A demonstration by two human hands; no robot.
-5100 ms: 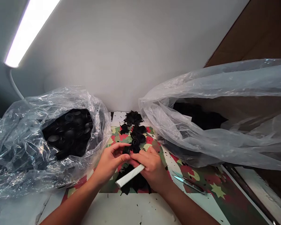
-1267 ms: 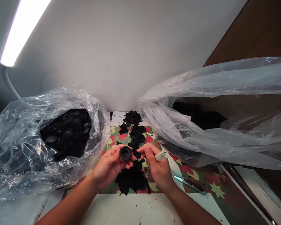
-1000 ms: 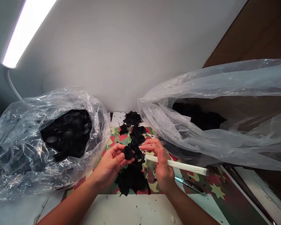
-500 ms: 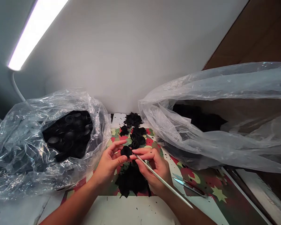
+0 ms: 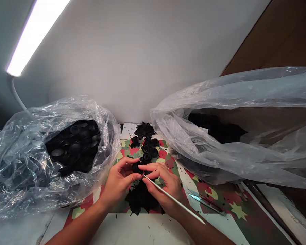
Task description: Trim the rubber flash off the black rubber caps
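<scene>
Between the fingers of my left hand is a small black ribbed rubber part, shaped like a bellows, turned on its side. My right hand grips a thin pale stick, its tip at the part's lower edge and its long end slanting down to the right. The right index finger rests against the part. Right behind my hands, more black round parts lie on the mat. A heap of black scraps sits beneath my hands, partly hidden by the right one.
A clear plastic bag full of black ribbed parts stands at left. Another open bag with black pieces is at right. Snips lie right of my hands on the patterned mat. Black scraps sit at the back; a lamp glows upper left.
The black part has tilted from showing its round face to showing its ribbed side. The stick's tip has shifted down, and my right hand has moved slightly left.
</scene>
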